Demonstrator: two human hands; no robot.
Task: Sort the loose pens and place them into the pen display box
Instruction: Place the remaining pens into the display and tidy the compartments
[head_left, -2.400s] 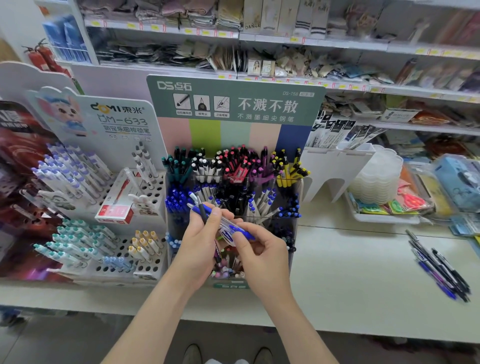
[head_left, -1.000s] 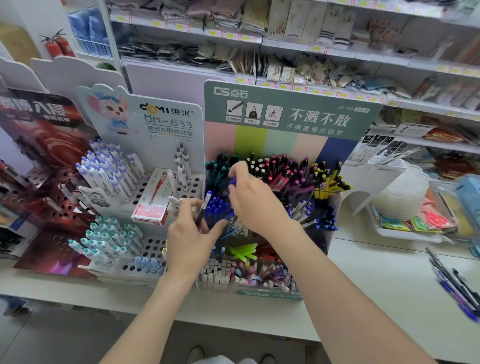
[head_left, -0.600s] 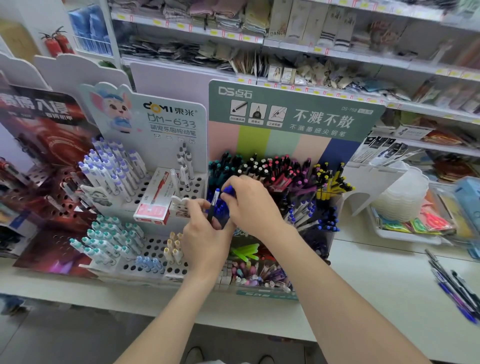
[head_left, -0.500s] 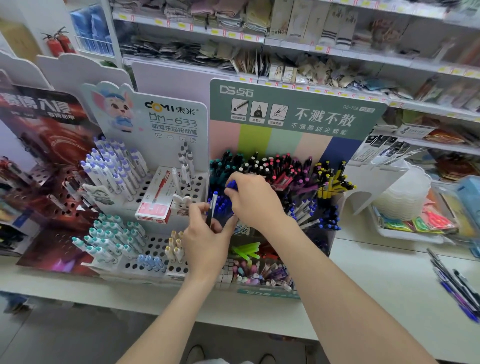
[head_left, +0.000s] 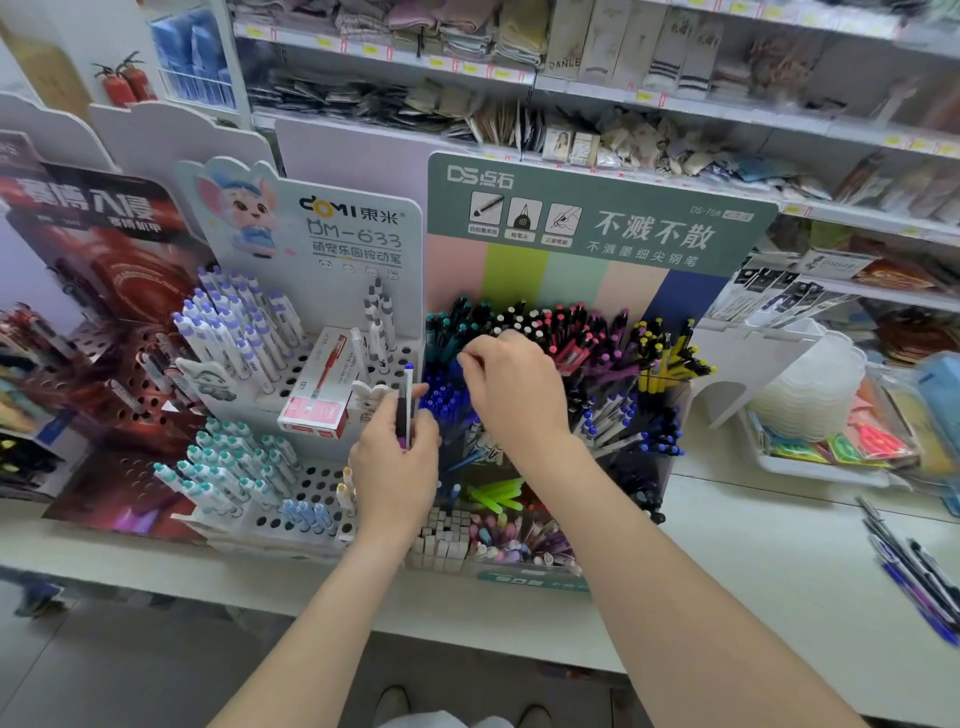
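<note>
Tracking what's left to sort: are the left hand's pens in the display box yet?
Out: the left hand grips the pens upright, beside the display box.

Counter: I see a long white counter (head_left: 727, 561) crossing my view.
Shelving: behind and above the counter, white wall shelves (head_left: 727, 111) crammed with packaged goods, yellow price tags (head_left: 371, 49) on their edges.
Floor: below the counter's front edge, plain grey floor (head_left: 130, 665).
Extinguishers: two red fire extinguishers (head_left: 127, 83), beyond the counter's left end.
Light: bright, even.
</note>
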